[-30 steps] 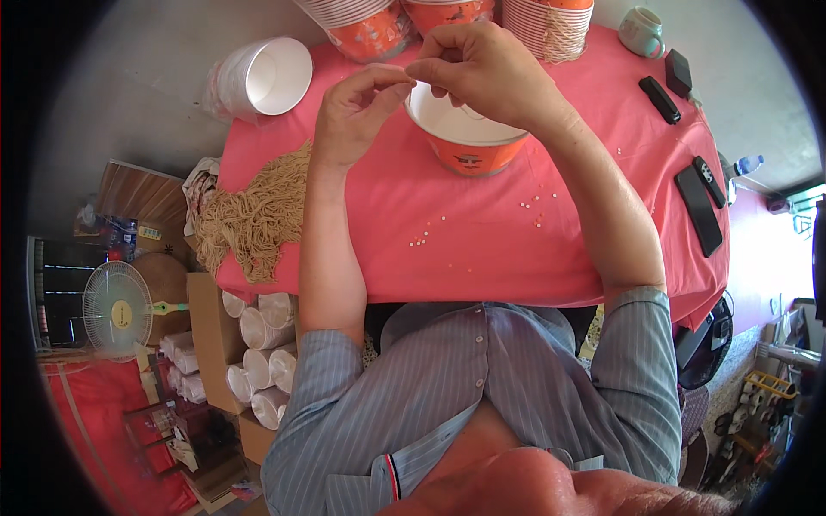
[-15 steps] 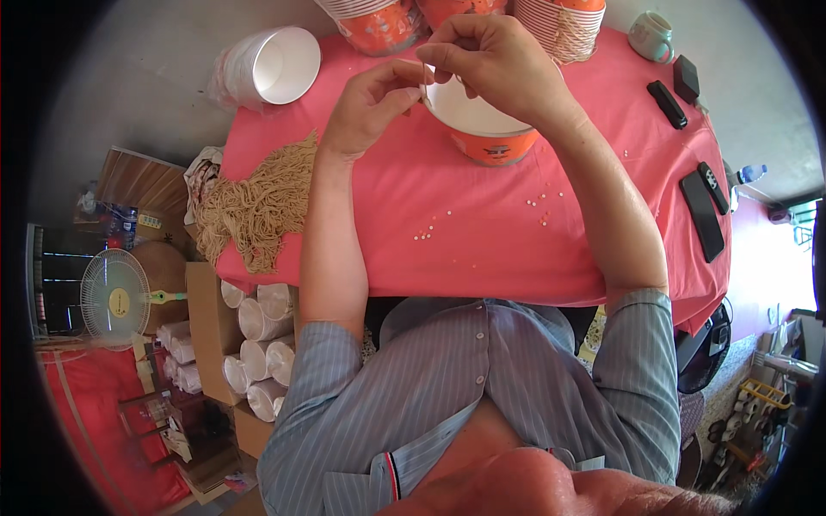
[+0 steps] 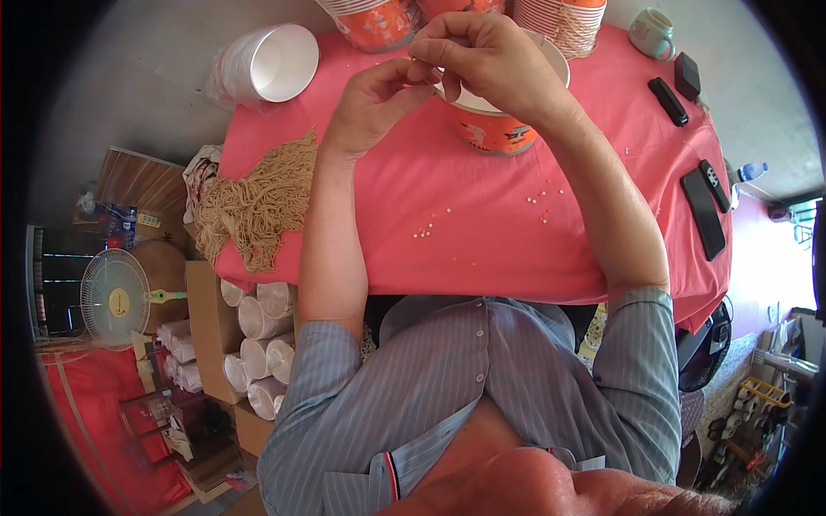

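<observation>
Near the far edge of the table, my left hand (image 3: 370,107) and my right hand (image 3: 495,64) meet at the left rim of an orange paper bucket (image 3: 495,133) with a white inside. Fingers and thumb of each hand are pinched together on a thin tan string, mostly hidden between them. The bucket stands upright, partly behind my right hand and wrist. Beside my left forearm lies a loose heap of tan strings (image 3: 258,206). Small pale paper dots (image 3: 423,230) are scattered on the pink tablecloth (image 3: 404,267).
Stacked orange buckets (image 3: 374,26) line the far edge, with white tubs (image 3: 284,64) in plastic at far left. A mug (image 3: 651,36), a black phone (image 3: 703,213) and small black devices lie at right. A box of wrapped white cups (image 3: 262,331) sits below left.
The bucket has turned and shifted slightly right, showing another part of its print. My hands have drawn closer together, and the string between them is now mostly covered.
</observation>
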Demonstrator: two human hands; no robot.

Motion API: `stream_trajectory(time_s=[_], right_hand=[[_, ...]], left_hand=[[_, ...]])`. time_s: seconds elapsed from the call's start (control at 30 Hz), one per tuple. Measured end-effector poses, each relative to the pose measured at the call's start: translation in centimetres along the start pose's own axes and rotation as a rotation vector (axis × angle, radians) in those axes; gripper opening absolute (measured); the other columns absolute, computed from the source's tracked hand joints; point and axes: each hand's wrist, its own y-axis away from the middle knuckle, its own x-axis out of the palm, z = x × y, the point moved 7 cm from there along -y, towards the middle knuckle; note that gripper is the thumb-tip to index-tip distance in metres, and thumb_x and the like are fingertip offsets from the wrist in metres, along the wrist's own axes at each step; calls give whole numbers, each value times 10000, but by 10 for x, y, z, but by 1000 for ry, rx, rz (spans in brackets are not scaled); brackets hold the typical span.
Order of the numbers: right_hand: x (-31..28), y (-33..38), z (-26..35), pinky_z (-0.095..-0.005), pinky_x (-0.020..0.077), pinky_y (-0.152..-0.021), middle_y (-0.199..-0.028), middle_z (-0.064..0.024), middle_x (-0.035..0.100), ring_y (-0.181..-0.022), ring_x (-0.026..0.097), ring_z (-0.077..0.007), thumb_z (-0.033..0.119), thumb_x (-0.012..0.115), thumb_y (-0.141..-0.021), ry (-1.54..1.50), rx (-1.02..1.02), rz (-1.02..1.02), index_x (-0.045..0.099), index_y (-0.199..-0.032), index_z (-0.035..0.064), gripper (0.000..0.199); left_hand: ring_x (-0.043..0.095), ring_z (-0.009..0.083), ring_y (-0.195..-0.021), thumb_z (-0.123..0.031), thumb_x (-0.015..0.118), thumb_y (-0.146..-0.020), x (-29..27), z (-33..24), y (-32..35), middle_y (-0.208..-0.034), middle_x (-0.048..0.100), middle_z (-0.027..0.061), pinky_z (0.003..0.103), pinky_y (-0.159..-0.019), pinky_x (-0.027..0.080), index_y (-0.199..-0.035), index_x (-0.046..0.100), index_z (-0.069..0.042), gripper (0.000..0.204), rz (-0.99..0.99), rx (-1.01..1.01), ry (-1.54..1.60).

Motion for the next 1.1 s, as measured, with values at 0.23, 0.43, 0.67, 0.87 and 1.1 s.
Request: stream_trajectory(time_s=[0.23,0.43,0.67,0.87,1.1], right_hand=[[0,1,0,-288,596,-726,-880,-63,796,-738,713,-100,210,671,-1064,9,3,20,778,-1062,-26,260],[2,3,2,-280,588,-715,-881,-67,798,-729,700,-98,194,680,-1063,-61,-11,17,774,-1051,-34,247],[-1,2,5,-240,528,-647,-839,-23,742,-687,652,-61,200,680,-1095,44,-6,98,765,-1078,1,217],[-19,29,47,-276,482,-605,-692,-15,662,-628,624,-75,242,711,-1066,410,-1,193,782,-1119,56,206],[-72,12,22,-422,536,-755,-814,-117,718,-775,692,-263,422,758,-1008,801,4,4,810,-1096,72,364]], left_hand=[[705,117,-1128,-33,734,-1054,-1,1,-2,-1192,769,24,307,-1033,571,-1218,756,-10,167,-1,-2,-44],[717,129,-1130,-30,732,-1057,-1,0,0,-1192,774,33,303,-1012,580,-1181,764,-11,129,2,7,-71],[723,95,-1058,-42,758,-1036,8,-7,0,-1118,789,14,285,-956,580,-1176,779,-54,142,67,81,-332],[694,79,-904,-74,764,-1047,-14,-25,3,-1026,786,14,253,-780,553,-1184,780,-50,140,-129,251,-258],[648,104,-773,-129,759,-1067,-68,-24,13,-936,750,28,265,-680,528,-1179,728,-47,143,-328,335,75]])
